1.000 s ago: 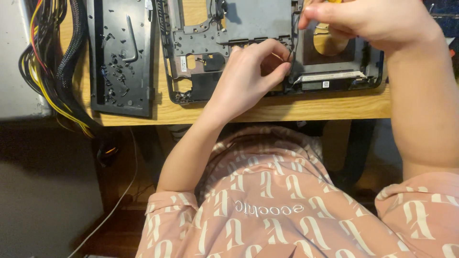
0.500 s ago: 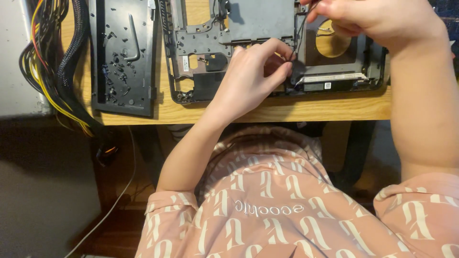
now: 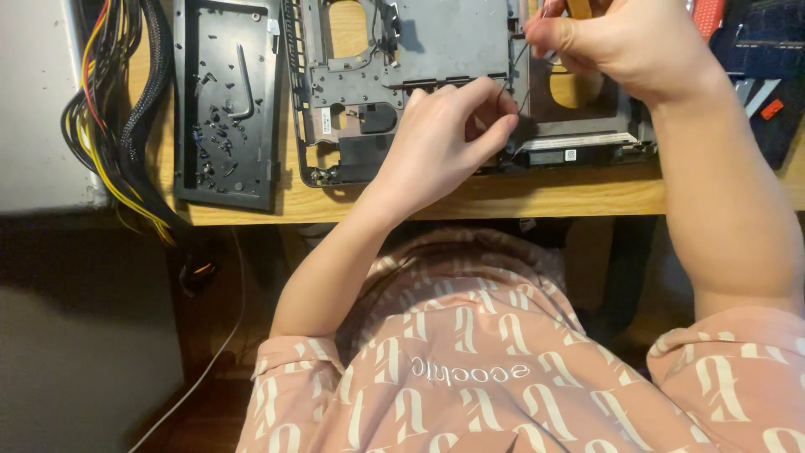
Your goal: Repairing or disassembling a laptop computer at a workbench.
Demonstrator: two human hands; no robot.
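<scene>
A dark grey laptop chassis (image 3: pixel 444 38) lies opened on the wooden desk (image 3: pixel 520 197). My left hand (image 3: pixel 444 138) rests on its front edge, with thumb and fingers pinched on a thin black wire (image 3: pixel 513 71). The wire runs up to my right hand (image 3: pixel 620 46), which pinches its upper end above the chassis's right bay. A bit of something orange (image 3: pixel 579 7) shows at the top edge by my right fingers.
A black cover panel (image 3: pixel 226 109) holding loose screws and a bent tool lies left of the chassis. Further left a bundle of yellow, red and black cables (image 3: pixel 117 109) hangs off a grey box (image 3: pixel 38 101). Dark blue gear (image 3: pixel 767 50) sits at the far right.
My right hand has shifted a little left and down over the chassis. My left hand has stayed nearly in place, its fingers closing tighter on the wire.
</scene>
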